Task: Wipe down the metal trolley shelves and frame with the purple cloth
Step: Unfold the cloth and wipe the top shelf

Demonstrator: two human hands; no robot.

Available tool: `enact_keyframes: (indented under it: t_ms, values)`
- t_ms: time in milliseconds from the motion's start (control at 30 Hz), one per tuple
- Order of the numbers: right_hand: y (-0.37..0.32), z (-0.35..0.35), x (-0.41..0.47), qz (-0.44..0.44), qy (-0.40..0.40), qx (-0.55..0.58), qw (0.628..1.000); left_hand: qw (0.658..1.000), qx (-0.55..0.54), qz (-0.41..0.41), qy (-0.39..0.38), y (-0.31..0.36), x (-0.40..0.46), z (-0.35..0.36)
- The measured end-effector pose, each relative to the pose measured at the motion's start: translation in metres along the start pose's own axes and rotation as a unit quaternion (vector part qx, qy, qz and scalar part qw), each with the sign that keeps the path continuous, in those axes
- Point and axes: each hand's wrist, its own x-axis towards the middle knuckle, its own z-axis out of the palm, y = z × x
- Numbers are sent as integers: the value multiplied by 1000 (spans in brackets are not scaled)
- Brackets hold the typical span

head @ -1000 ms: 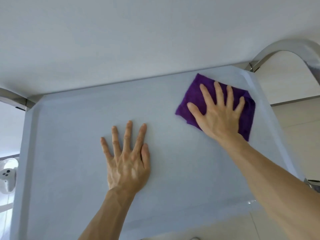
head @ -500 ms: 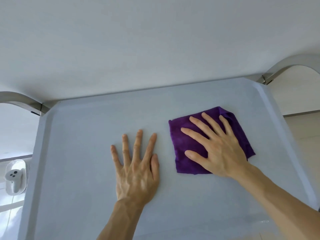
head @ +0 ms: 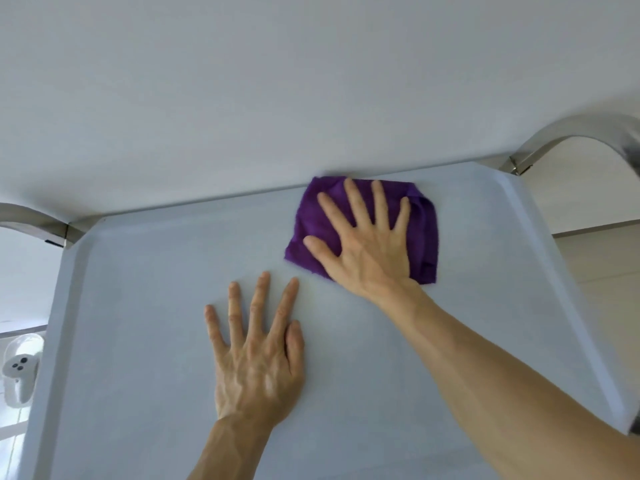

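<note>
The metal trolley's pale, flat shelf fills the view, curved steel frame tubes at its far corners. The folded purple cloth lies against the far edge, probably touching the wall. The right hand presses it flat, fingers spread, not clutching; the left hand rests open, bracing the shelf.

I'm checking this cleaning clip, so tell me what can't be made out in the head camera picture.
- Lower shelves and legs of the trolley: hidden beneath the top shelf.
- Middle of the purple cloth: covered by the right hand.
- Right frame handle: blurred, cut off by the right edge.
- Shelf under the left hand: covered.
</note>
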Motion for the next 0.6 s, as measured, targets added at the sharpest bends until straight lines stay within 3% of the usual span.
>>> enact_keyframes:
  t_ms: [133, 367, 600]
  values:
    - [29, -2, -1, -74, -10, 18, 997, 1000, -4, -17, -6, 3, 0, -4]
    - [155, -16, 3, 70, -16, 9, 997, 1000, -10, -14, 0, 5, 1, -2]
    - [117, -26, -71, 80, -48, -16, 996, 1000, -6, -4, -1, 1, 0, -1]
